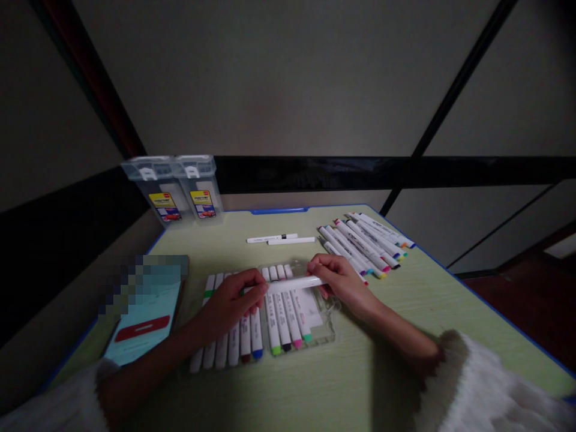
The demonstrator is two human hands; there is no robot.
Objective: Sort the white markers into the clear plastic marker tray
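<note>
dim green bench (288,396); white marker (294,283) pinched by left hand (239,293) and right hand (341,279); if grip is loosened, marker row (282,321) below could be struck

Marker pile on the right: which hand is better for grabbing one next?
Probably the right hand: it is nearer the marker pile, while the left hand is farther away. Both hold one white marker, though, so the right would need to let go first.
</note>
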